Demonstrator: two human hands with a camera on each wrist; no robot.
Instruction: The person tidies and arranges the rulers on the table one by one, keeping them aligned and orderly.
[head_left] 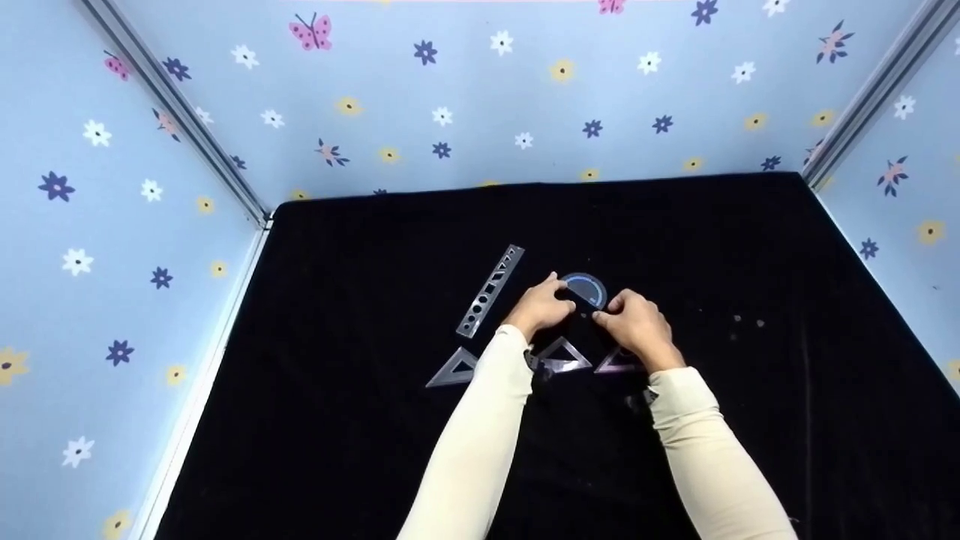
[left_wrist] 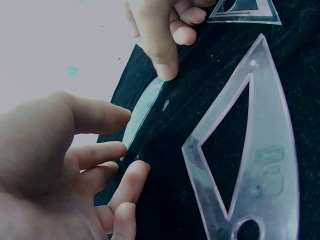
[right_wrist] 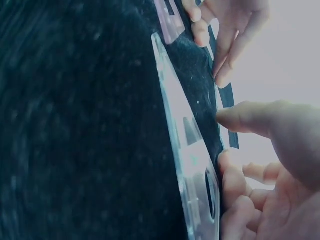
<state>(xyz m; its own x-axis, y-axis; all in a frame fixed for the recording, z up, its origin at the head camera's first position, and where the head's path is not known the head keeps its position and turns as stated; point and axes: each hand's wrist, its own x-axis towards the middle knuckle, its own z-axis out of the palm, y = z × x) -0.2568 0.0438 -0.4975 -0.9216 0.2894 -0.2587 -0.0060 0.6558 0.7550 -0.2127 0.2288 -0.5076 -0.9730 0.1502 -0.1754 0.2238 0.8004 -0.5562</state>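
A clear half-round protractor point(head_left: 587, 288) with a blue scale lies on the black cloth, its straight edge toward the person. My left hand point(head_left: 538, 307) pinches its left end between thumb and fingers. At the other end, my right hand point(head_left: 637, 324) holds the corner with thumb and fingertips. Just below the hands are two clear set squares, a middle one point(head_left: 567, 366) and a pinkish one point(head_left: 616, 368) partly covered by the right hand. The left wrist view shows a large set square point(left_wrist: 272, 150) close by, beside the protractor's thin outline point(left_wrist: 142, 110).
Left of the hands, a clear stencil ruler point(head_left: 470, 324) with cut-out shapes lies slanted. Below it another set square point(head_left: 445, 373) is partly hidden by the left sleeve. Black cloth point(head_left: 360, 300) covers the table, with flower-patterned walls point(head_left: 465, 90) behind and at both sides.
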